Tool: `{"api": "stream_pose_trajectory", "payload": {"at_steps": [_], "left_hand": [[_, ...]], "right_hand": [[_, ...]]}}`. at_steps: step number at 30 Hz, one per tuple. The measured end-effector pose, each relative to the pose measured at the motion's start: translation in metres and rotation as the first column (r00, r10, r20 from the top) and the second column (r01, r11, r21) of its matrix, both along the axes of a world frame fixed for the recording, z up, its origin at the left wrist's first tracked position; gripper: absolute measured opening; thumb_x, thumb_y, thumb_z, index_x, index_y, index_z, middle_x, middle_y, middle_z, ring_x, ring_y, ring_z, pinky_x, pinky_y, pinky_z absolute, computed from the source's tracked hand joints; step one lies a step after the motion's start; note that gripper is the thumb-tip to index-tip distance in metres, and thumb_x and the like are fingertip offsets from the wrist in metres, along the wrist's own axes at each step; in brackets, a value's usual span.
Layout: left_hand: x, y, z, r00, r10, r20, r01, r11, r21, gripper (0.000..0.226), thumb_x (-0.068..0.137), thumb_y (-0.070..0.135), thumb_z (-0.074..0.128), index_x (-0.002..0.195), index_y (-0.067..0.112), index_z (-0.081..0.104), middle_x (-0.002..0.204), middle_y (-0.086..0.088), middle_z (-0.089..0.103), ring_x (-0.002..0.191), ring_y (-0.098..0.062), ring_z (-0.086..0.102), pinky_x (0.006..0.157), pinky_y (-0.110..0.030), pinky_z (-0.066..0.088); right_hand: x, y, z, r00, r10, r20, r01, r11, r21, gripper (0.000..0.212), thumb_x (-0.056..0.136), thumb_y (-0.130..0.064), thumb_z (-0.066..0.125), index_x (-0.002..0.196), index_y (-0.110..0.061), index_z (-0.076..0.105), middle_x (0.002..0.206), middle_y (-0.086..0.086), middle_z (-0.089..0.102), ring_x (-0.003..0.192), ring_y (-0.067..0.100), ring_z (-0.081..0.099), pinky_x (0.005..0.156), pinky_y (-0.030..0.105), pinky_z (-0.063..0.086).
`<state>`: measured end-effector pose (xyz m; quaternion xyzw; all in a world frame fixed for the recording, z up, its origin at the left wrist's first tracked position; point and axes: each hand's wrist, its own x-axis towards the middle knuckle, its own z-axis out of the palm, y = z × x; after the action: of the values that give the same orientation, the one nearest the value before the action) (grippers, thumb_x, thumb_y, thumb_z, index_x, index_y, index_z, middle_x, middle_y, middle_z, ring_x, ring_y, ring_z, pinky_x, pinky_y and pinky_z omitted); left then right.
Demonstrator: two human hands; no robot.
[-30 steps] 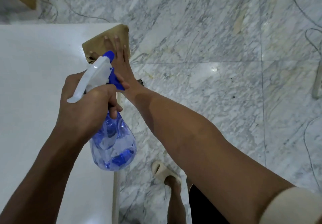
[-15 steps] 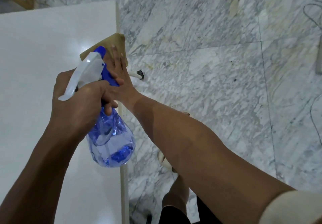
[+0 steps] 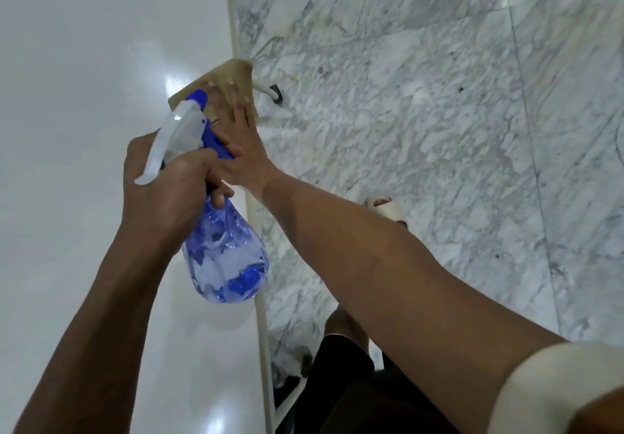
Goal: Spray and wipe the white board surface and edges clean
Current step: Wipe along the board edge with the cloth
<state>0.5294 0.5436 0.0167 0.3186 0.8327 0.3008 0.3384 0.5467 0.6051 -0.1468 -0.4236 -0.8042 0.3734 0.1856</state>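
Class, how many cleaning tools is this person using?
2. A spray bottle in the left hand; a cloth under the right hand at the board's edge.

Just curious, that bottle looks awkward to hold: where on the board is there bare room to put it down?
The white board is bare left of the left hand and spray bottle. Its right edge is crowded: right hand pressing the tan cloth.

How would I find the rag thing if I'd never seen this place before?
Start at the big white board and follow its right edge, where it meets the grey marble floor. There the right hand presses flat on the tan cloth, just beyond the blue spray bottle in the left hand. It is the only brownish, soft, floppy thing there.
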Motion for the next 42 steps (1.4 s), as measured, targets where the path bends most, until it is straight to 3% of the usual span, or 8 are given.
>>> {"api": "stream_pose_trajectory", "payload": {"at_steps": [3,5,8,12,17,30,35,42], "left_hand": [[-0.007,-0.035,-0.011,0.997,0.074,-0.008,-0.075,0.995,-0.060,0.024,0.062,0.003,0.051,0.046,0.019,0.062,0.036,0.002,0.052,0.040,-0.011,0.061,0.046,-0.018,0.052],[-0.015,-0.062,-0.021,0.986,0.166,0.019,-0.164,0.981,-0.103,0.010,0.053,0.013,0.050,0.056,0.012,0.059,0.039,0.003,0.052,0.045,-0.012,0.063,0.050,-0.020,0.051],[-0.021,-0.098,-0.032,0.966,0.258,0.004,-0.253,0.950,-0.180,0.025,0.051,0.018,0.049,0.070,0.007,0.060,0.055,-0.008,0.057,0.049,-0.011,0.066,0.053,-0.018,0.051],[0.007,-0.155,-0.031,0.965,0.242,-0.101,-0.251,0.964,-0.087,0.032,0.060,0.013,0.052,0.087,0.002,0.064,0.083,-0.020,0.064,0.058,-0.021,0.066,0.052,-0.019,0.053],[0.040,-0.221,-0.020,0.955,0.293,-0.050,-0.296,0.952,-0.074,0.022,0.061,0.010,0.050,0.076,0.023,0.059,0.085,-0.003,0.071,0.051,-0.012,0.063,0.051,-0.017,0.053],[0.064,-0.323,-0.021,0.937,0.346,-0.035,-0.348,0.933,-0.096,0.029,0.058,0.012,0.048,0.083,0.017,0.062,0.095,-0.004,0.076,0.041,-0.010,0.059,0.060,-0.023,0.055],[0.062,-0.370,-0.022,0.923,0.384,-0.015,-0.383,0.920,-0.084,0.069,0.049,0.022,0.057,0.114,-0.001,0.060,0.107,-0.018,0.075,0.042,-0.013,0.059,0.076,-0.038,0.064],[0.083,-0.445,-0.014,0.943,0.333,0.006,-0.331,0.940,-0.083,0.027,0.056,0.017,0.051,0.081,0.019,0.062,0.104,-0.023,0.073,0.043,-0.014,0.058,0.068,-0.032,0.058]], "right_hand": [[-0.014,-0.026,-0.019,0.983,-0.015,0.185,-0.018,0.984,0.175,0.052,0.095,-0.040,0.054,0.145,-0.030,0.047,0.162,0.019,0.019,0.149,0.044,0.007,0.119,0.057,0.010],[-0.019,-0.060,-0.033,0.959,0.004,0.283,-0.060,0.980,0.188,0.048,0.099,-0.049,0.035,0.144,-0.040,0.046,0.163,0.014,0.018,0.150,0.043,0.005,0.120,0.054,0.004],[-0.007,-0.094,-0.033,0.936,0.008,0.352,-0.080,0.979,0.190,0.060,0.095,-0.050,0.007,0.146,-0.046,0.039,0.165,0.011,0.011,0.150,0.041,0.000,0.120,0.053,0.004],[0.005,-0.136,-0.040,0.943,0.012,0.332,-0.093,0.969,0.230,0.048,0.101,-0.051,0.023,0.146,-0.046,0.038,0.165,0.011,0.011,0.151,0.040,0.003,0.120,0.051,0.006],[0.014,-0.189,-0.040,0.937,0.005,0.349,-0.090,0.970,0.226,0.049,0.101,-0.053,0.022,0.148,-0.046,0.035,0.165,0.011,0.011,0.151,0.041,0.003,0.120,0.052,0.006],[0.046,-0.307,-0.040,0.951,0.021,0.308,-0.098,0.967,0.235,0.052,0.101,-0.050,0.019,0.151,-0.042,0.030,0.165,0.014,0.009,0.150,0.044,0.001,0.119,0.056,-0.002],[0.058,-0.363,-0.040,0.954,0.036,0.298,-0.111,0.965,0.237,0.054,0.100,-0.044,0.016,0.151,-0.041,0.030,0.164,0.015,0.011,0.150,0.045,0.002,0.120,0.057,-0.001],[0.073,-0.445,-0.044,0.965,0.011,0.261,-0.075,0.968,0.238,0.052,0.100,-0.047,0.023,0.150,-0.039,0.034,0.164,0.015,0.013,0.150,0.045,0.002,0.119,0.058,0.005]]}}
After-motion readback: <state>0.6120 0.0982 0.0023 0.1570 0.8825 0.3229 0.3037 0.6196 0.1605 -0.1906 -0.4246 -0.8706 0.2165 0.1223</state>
